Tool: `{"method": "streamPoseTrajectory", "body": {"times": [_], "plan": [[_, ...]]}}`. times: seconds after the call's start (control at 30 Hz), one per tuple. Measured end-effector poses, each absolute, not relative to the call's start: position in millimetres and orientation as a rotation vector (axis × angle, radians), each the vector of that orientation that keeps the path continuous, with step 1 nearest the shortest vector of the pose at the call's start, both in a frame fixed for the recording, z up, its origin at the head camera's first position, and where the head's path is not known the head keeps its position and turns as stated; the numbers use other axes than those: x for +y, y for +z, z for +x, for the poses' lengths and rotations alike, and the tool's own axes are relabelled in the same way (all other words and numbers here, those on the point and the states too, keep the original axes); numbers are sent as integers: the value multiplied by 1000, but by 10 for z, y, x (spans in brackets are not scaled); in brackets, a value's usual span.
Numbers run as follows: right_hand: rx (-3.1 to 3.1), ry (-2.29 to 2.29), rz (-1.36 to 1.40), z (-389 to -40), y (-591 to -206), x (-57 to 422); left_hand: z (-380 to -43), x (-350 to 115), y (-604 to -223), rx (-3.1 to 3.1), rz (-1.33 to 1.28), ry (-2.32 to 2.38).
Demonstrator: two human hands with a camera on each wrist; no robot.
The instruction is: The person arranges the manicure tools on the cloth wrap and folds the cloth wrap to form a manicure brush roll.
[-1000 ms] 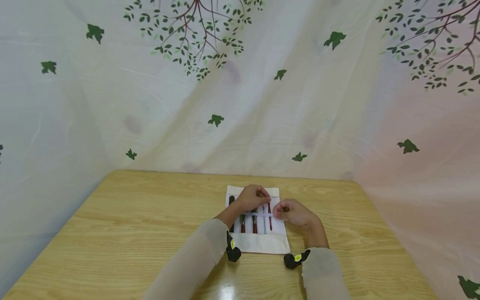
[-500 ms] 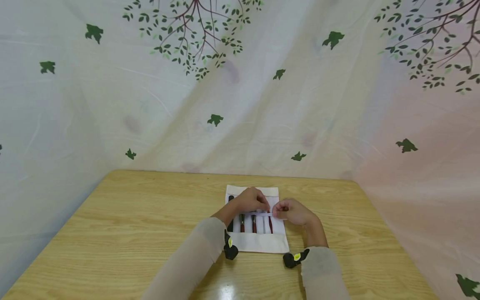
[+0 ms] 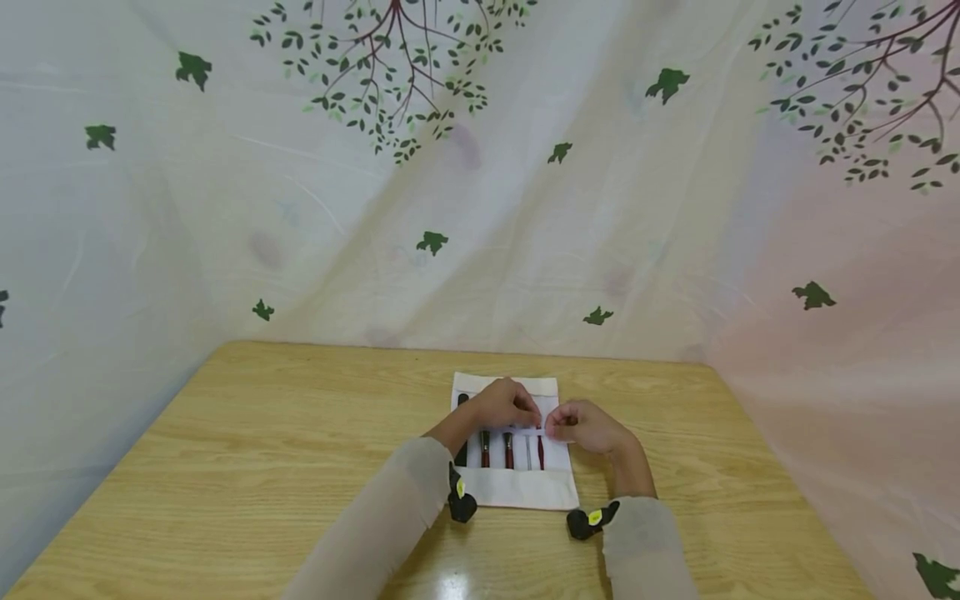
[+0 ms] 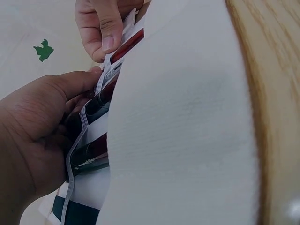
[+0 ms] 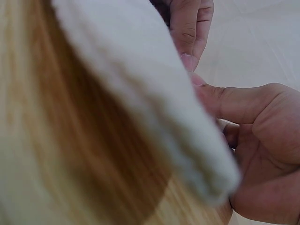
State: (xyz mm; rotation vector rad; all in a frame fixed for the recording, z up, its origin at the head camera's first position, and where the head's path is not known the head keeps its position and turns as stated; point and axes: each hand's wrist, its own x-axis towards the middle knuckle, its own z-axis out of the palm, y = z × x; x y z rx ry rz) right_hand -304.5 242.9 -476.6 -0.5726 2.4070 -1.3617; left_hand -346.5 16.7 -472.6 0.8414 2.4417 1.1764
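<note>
A white cloth roll [image 3: 517,490] lies unrolled on the table, with a white elastic band [image 4: 77,138] across its tools. My left hand [image 3: 508,404] pinches the upper end of a slim red stick-like tool [image 3: 541,454], whose lower part runs under the band. On the roll's right side my right hand [image 3: 588,425] pinches the band between thumb and finger. Left of the red tool are a thin silver tool [image 3: 528,454], two brushes with dark red handles [image 3: 509,452] and a black tool [image 3: 462,450]. In the right wrist view, cloth hides the tools.
The wooden table [image 3: 300,433] extends around the roll on all sides. Behind it hangs a pale curtain [image 3: 495,283] printed with leaves and branches. Black cameras [image 3: 461,498] sit on both wrists.
My left hand has come down toward the band, and the red tool has slid down under it toward the roll's lower fold. My right hand has kept its place at the band.
</note>
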Motion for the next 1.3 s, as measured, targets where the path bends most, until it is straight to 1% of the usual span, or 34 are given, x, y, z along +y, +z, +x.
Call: {"method": "streamPoseTrajectory", "body": {"times": [0.33, 0.57, 0.87, 1.1, 1.3], "plan": [[2419, -1350, -559, -3050, -4767, 2415, -3475, 145, -4722, 2461, 840, 1211], [2452, -1333, -537, -3039, -4725, 2401, -3501, 30, -4619, 2534, 880, 1233], [2490, -1322, -523, -3025, -4740, 2402, -3529, -289, -4566, 2623, 975, 1188], [2554, -1321, -402, -2977, -4646, 2449, -3545, -622, -4558, 2723, 1028, 1131], [2554, -1315, -294, -2944, -4520, 2474, -3522, -846, -4581, 2837, 1144, 923]]}}
